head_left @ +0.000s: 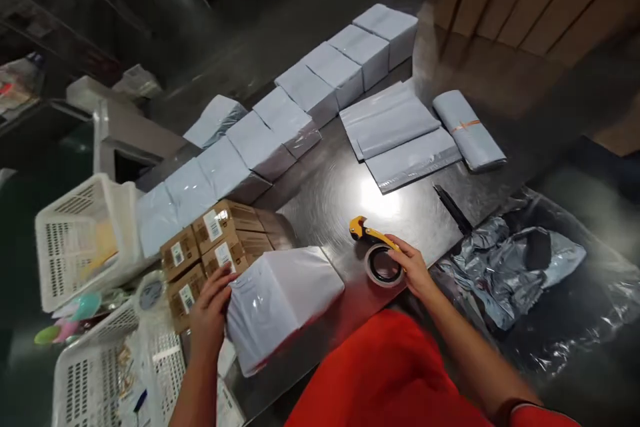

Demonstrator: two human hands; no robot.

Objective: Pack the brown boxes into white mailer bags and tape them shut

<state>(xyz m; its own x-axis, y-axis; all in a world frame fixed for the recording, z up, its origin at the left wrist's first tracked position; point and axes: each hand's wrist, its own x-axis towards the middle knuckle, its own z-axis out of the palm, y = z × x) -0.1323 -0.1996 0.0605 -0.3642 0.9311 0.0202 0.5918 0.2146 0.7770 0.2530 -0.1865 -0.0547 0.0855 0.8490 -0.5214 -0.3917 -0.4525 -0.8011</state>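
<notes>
Shiny table [330, 187], hands apart.
Open left hand [210, 310] touches white box [280, 293]; right hand [413, 269] grips tape cutter [381, 237]. Hard pushing might tip the box off.

Plain bright red top [385, 373], dark edging with a thin pale line on the right sleeve [537, 413]; bare hands [211, 300].

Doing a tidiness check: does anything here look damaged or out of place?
A crumpled plastic bag lies at the right, unlike the flat bags; one white parcel sits behind the row of parcels, out of line.
</notes>
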